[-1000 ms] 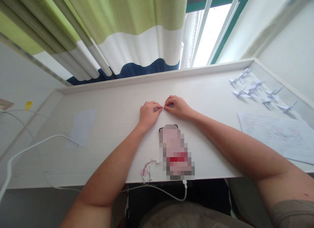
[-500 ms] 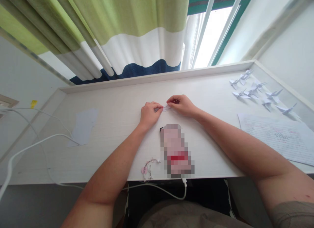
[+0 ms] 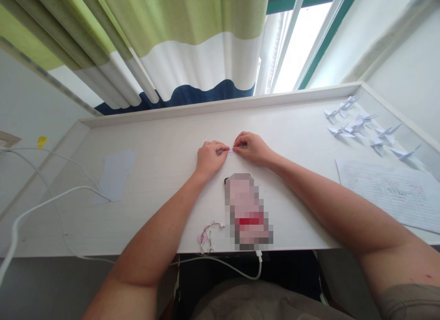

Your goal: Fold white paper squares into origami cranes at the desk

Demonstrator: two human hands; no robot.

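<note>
Between my two hands is a small piece of folded white paper [image 3: 231, 151], mostly covered by my fingers. My left hand [image 3: 211, 158] pinches its left end between thumb and fingertips. On the other side my right hand [image 3: 252, 148] pinches the right end, its fingers curled. Both hands rest close together over the white desk [image 3: 165, 173], and the fold's exact shape is too small to make out. Just below them lies a phone [image 3: 246, 205], blurred out, with a beaded charm strap [image 3: 206, 237] at its lower left.
Several folded paper cranes [image 3: 357, 125] stand at the back right. Written lined sheets [image 3: 388, 191] lie in front of them. White paper pieces [image 3: 115, 175] are at the left, beside white cables [image 3: 51, 201]. A raised ledge [image 3: 192, 108] and a curtain [image 3: 206, 58] border the back.
My right hand's fingers have closed in and moved nearer to my left fingertips, so less of the paper shows. The view has shifted slightly.
</note>
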